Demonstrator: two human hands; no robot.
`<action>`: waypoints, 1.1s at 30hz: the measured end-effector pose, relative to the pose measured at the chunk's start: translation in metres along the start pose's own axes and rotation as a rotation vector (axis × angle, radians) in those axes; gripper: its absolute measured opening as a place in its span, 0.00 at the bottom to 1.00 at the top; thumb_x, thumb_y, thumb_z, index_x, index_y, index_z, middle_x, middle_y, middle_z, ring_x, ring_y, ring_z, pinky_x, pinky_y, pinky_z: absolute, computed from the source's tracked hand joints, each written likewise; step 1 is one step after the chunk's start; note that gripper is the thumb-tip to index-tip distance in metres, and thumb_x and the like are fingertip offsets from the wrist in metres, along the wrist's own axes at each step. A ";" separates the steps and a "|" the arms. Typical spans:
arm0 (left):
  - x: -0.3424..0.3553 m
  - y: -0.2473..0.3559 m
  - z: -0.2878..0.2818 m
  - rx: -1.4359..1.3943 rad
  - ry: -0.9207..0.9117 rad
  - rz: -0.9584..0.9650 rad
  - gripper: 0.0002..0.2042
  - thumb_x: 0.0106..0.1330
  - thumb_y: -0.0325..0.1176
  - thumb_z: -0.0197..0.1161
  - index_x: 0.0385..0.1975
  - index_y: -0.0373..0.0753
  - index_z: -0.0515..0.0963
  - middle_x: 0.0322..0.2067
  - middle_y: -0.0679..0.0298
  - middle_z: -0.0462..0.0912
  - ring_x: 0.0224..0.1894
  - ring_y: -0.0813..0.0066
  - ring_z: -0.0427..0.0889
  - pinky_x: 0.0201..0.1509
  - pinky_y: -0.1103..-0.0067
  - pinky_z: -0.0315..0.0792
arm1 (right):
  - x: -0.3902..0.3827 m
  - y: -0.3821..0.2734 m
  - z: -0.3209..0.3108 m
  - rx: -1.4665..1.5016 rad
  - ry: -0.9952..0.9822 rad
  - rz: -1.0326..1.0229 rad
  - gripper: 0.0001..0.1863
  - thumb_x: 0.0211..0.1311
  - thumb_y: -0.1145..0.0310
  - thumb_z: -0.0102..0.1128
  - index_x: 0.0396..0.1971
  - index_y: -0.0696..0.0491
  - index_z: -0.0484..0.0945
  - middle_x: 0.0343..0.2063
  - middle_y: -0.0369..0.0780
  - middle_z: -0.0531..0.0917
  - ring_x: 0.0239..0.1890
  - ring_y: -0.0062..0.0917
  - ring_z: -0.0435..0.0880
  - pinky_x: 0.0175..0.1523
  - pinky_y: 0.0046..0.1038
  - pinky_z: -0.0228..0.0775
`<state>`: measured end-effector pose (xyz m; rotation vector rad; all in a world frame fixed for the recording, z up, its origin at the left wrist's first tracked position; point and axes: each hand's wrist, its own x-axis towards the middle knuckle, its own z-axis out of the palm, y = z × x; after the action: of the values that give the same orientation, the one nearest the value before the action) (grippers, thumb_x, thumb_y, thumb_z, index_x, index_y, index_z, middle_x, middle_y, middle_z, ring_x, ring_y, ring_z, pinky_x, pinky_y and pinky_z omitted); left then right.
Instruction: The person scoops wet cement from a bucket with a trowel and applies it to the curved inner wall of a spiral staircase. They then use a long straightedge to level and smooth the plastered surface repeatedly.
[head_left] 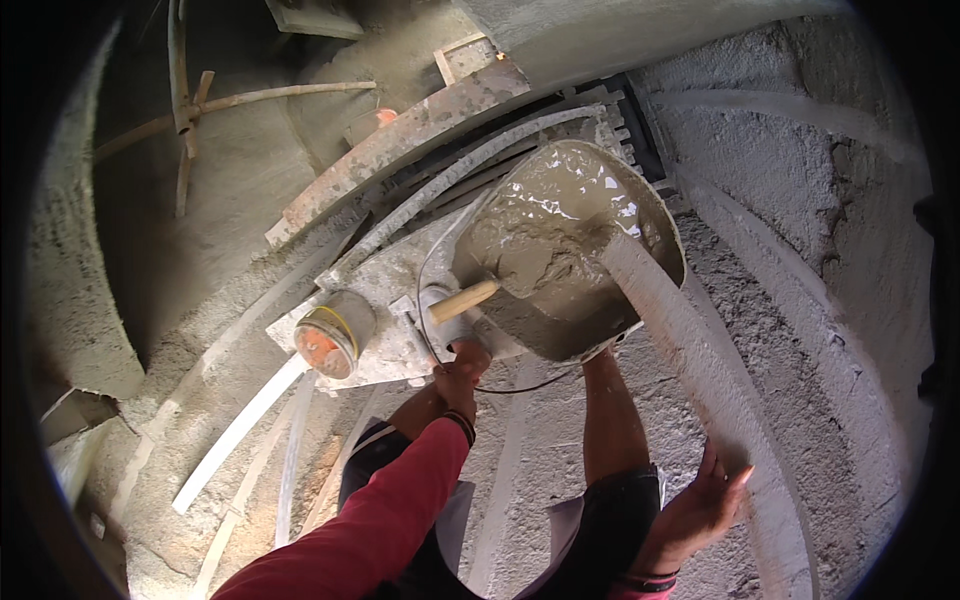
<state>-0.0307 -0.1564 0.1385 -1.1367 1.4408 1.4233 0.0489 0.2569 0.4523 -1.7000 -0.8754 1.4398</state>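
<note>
A large bucket (560,350) holds wet grey mortar (545,230), and its thin wire handle (428,262) bows out toward me. My left hand (458,385) is closed at the middle of this handle, its fingers partly hidden. Just beyond it, a tool's wooden handle (465,300) leans at the bucket's near-left side; its other end is unclear. My right hand (705,510) holds the edge of a long, mortar-coated plank (705,370) at the right, thumb against it and some fingers hidden. The plank's far end rests over the bucket, in or just above the mortar.
Left of the bucket, a small pail (340,335) with orange contents stands on a mortar-stained board (390,350). A pale strip (240,435) lies below it. Behind, a curved plank (400,145) crosses the view, with poles (270,95) further left. My bare legs (612,420) straddle the near side.
</note>
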 end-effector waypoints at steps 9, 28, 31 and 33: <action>-0.205 0.117 0.139 0.082 -0.105 -0.029 0.17 0.70 0.30 0.50 0.55 0.26 0.71 0.42 0.45 0.84 0.46 0.55 0.84 0.58 0.68 0.76 | -0.022 -0.046 0.019 0.127 0.069 -0.020 0.21 0.73 0.63 0.55 0.48 0.70 0.78 0.50 0.53 0.81 0.57 0.37 0.79 0.66 0.42 0.71; -0.288 0.223 0.275 -0.291 -0.450 -0.155 0.19 0.62 0.32 0.51 0.47 0.27 0.79 0.09 0.73 0.61 0.10 0.81 0.57 0.18 0.81 0.55 | -0.057 -0.160 -0.072 -0.022 0.044 -0.189 0.23 0.75 0.63 0.53 0.54 0.71 0.74 0.52 0.53 0.78 0.53 0.35 0.82 0.61 0.37 0.78; -0.309 0.250 0.235 -0.223 -0.418 -0.161 0.19 0.63 0.31 0.50 0.49 0.28 0.78 0.07 0.74 0.59 0.10 0.81 0.55 0.18 0.81 0.55 | -0.062 -0.170 -0.076 -0.027 0.027 -0.215 0.22 0.75 0.64 0.53 0.53 0.71 0.75 0.51 0.53 0.80 0.52 0.34 0.83 0.60 0.37 0.78; -0.325 0.260 0.218 -0.234 -0.447 -0.125 0.17 0.63 0.31 0.50 0.47 0.29 0.79 0.07 0.74 0.60 0.09 0.81 0.56 0.17 0.81 0.55 | -0.066 -0.175 -0.074 -0.070 0.070 -0.208 0.22 0.74 0.64 0.54 0.52 0.71 0.75 0.50 0.52 0.80 0.51 0.33 0.83 0.60 0.37 0.79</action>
<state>-0.2002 0.0722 0.5121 -0.9481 0.8953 1.6583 0.1053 0.2810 0.6439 -1.6463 -1.0420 1.2173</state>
